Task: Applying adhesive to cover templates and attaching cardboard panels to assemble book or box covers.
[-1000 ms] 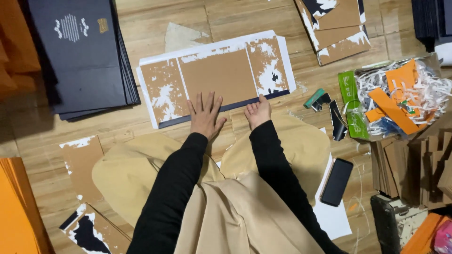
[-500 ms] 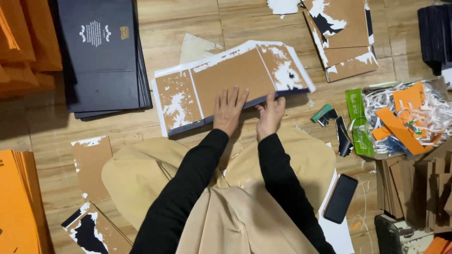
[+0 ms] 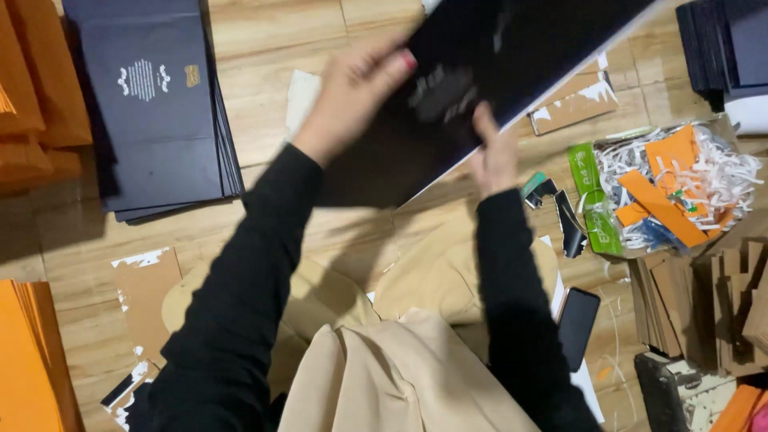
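Observation:
Both my hands hold a large flat dark sheet point(image 3: 512, 56), lifted off the wooden floor and tilted, its dark printed face towards me. My left hand point(image 3: 352, 92) grips its left edge, fingers curled over the top. My right hand point(image 3: 494, 156) holds its lower edge near the middle. The sheet is blurred with motion and runs out of the top right of the view. It hides the floor behind it.
A stack of dark printed sheets point(image 3: 156, 104) lies at the left. Orange sheets point(image 3: 28, 360) sit at the far left. A bag of paper scraps point(image 3: 672, 188) lies at the right, with a black phone point(image 3: 578, 326) and brown cardboard pieces point(image 3: 144, 296) nearby.
The sheet lay flat on the floor, brown side up, under both my palms. Now it is raised and turned over, dark side facing me, held in both hands.

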